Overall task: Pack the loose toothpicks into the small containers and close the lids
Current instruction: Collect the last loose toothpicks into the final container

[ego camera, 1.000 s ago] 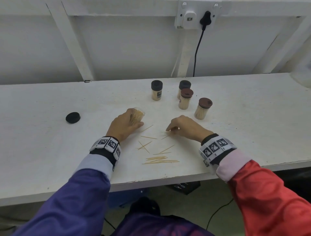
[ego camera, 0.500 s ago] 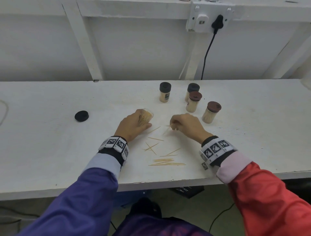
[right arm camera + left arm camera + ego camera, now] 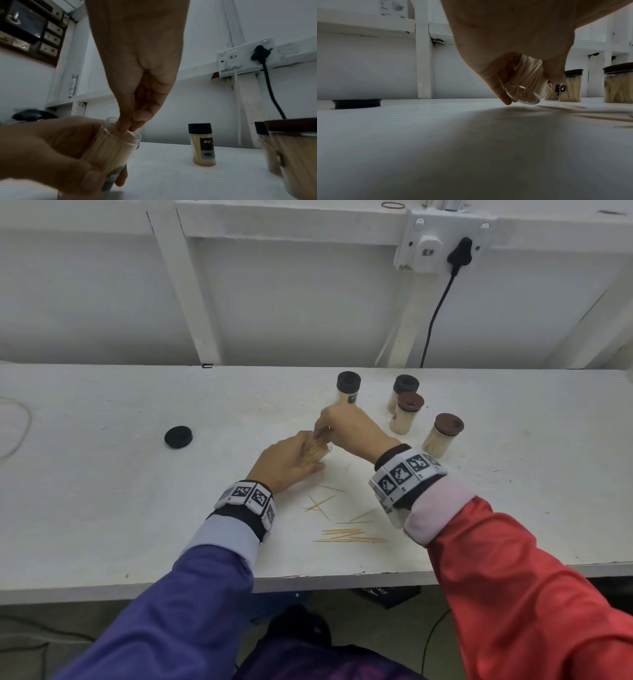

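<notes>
My left hand (image 3: 303,462) grips a clear open container (image 3: 321,451) packed with toothpicks and holds it tilted just above the white table; its round base (image 3: 522,94) shows in the left wrist view. My right hand (image 3: 321,436) is over its mouth. The pinched fingertips (image 3: 127,125) reach into the opening of the container (image 3: 111,146), holding a toothpick. Several loose toothpicks (image 3: 346,535) lie scattered near the front edge. A loose black lid (image 3: 178,436) lies to the left.
Behind my hands stand two black-lidded containers (image 3: 348,392) (image 3: 404,390) and two brown-lidded ones (image 3: 407,414) (image 3: 442,438), all full. A black cable (image 3: 435,313) hangs from the wall socket. The table's front edge (image 3: 308,580) is close to me.
My right hand lifted from the scattered toothpicks and moved left and up to the container's mouth. My left hand raised and tilted the container toward it.
</notes>
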`<state>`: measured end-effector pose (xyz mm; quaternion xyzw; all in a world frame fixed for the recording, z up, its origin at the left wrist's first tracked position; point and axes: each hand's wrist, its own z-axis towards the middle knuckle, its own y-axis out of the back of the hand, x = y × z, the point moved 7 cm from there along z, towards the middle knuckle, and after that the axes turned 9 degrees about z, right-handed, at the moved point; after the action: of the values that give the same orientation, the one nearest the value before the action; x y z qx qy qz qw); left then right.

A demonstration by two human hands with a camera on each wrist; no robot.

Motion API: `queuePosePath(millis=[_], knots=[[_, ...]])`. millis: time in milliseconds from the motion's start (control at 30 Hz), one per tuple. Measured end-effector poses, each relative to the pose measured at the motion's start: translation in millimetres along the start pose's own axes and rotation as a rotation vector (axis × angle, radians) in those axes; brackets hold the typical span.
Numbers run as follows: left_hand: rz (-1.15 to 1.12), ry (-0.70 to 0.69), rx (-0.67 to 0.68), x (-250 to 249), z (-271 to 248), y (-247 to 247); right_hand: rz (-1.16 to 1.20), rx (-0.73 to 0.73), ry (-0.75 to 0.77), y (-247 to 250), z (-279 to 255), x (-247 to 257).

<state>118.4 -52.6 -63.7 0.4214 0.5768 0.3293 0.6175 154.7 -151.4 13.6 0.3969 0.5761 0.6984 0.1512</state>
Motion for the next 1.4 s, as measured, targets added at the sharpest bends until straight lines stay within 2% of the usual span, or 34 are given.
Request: queuePosePath(millis=[133, 267, 367, 433, 467, 533, 600, 633, 733, 900, 1067, 1267, 1400], knots=[[-0.021, 0.015, -0.003, -1, 0, 1, 0.256, -0.061, -0.050, 7, 13, -4], [-0.048, 0.043, -0.029, 1, 0, 3, 0.434, -0.035, -0.104, 7, 16, -11], [-0.079, 0.101, -0.114, 5, -2, 11, 0.425, -0.187, -0.151, 16, 11, -20], [-0.078, 0.163, -0.191, 10, -4, 18, 0.322, -0.272, -0.293, 21, 0, -36], [-0.077, 0.189, -0.219, 12, -5, 21, 0.224, -0.233, -0.390, 18, -5, -46], [-0.071, 0.215, -0.236, 14, -5, 23, 0.059, 0.002, -0.558, -3, -19, -65], [-0.057, 0.216, -0.220, 13, -5, 22, 0.028, 0.187, -0.625, -28, -30, -72], [-0.051, 0.214, -0.215, 13, -5, 21, 0.031, 0.203, -0.616, -36, -32, -72], [-0.042, 0.215, -0.211, 12, -5, 21, 0.010, 0.124, -0.535, -46, -26, -64], [-0.030, 0.217, -0.210, 12, -5, 21, -0.015, 0.088, -0.304, -68, -12, -39], [-0.024, 0.222, -0.217, 12, -6, 22, 0.123, 0.035, -0.280, -68, -11, -39], [-0.029, 0.263, -0.261, 15, -7, 27, 0.116, 0.193, -0.068, -70, -17, -19], [-0.019, 0.263, -0.238, 14, -6, 25, 0.082, 0.292, -0.079, -66, -23, -25]])
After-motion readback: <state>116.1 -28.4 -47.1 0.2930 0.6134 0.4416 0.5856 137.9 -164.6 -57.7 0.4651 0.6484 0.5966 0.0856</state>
